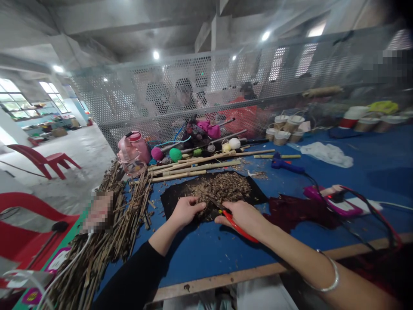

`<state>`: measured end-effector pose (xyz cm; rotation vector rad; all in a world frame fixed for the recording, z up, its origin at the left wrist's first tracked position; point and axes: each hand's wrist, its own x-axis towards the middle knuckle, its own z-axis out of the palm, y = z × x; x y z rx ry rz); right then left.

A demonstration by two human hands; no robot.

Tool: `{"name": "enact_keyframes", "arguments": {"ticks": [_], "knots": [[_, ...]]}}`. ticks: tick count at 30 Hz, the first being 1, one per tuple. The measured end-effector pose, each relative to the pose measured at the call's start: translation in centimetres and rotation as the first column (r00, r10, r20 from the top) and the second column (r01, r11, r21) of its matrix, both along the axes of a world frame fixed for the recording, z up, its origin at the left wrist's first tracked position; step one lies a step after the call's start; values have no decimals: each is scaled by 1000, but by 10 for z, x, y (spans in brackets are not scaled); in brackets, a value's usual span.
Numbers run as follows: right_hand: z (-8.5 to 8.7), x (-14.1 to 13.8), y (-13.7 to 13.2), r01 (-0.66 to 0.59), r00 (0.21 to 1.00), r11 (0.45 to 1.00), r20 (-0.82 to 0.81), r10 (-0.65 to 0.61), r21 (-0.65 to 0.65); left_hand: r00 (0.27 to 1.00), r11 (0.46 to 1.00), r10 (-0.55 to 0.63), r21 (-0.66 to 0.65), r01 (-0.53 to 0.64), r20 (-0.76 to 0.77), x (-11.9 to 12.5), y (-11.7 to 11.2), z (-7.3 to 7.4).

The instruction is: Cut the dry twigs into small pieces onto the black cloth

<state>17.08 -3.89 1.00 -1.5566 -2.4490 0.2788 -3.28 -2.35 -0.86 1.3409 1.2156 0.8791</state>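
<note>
My left hand (184,213) is over the near side of a black sheet (169,196), thumb and fingers pinched together; what is between them is too small to make out. My right hand (247,217) grips red-handled snips (239,229), their dark narrow jaws pointing toward my left fingertips. Under and beyond both hands, a heap of short brown stem pieces (232,186) covers much of the sheet. Loose bits lie scattered on the blue table (206,262) around it.
Long dry stalks (112,228) lie along the table's left side. Behind the heap are bamboo sticks (187,174), yarn balls (176,155) and a pink jug (142,148). On the right are a blue glue gun (287,164), dark red cloth (297,211), cords and small pots (293,124).
</note>
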Motion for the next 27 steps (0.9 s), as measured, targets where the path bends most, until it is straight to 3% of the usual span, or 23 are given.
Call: {"name": "enact_keyframes", "arguments": {"ticks": [3, 11, 19, 27], "knots": [[-1, 4, 1, 1, 998, 999, -65, -4, -46, 1000, 1000, 15, 26, -14, -15, 0, 1, -1], [9, 8, -6, -29, 996, 998, -83, 25, -48, 976, 998, 54, -27, -50, 209, -2, 3, 0], [10, -3, -2, -42, 998, 998, -42, 40, -47, 988, 999, 20, 32, -25, 156, 2, 0, -3], [3, -4, 1, 19, 994, 999, 110, -16, -27, 999, 997, 38, 69, -37, -9, 1, 3, -10]]}}
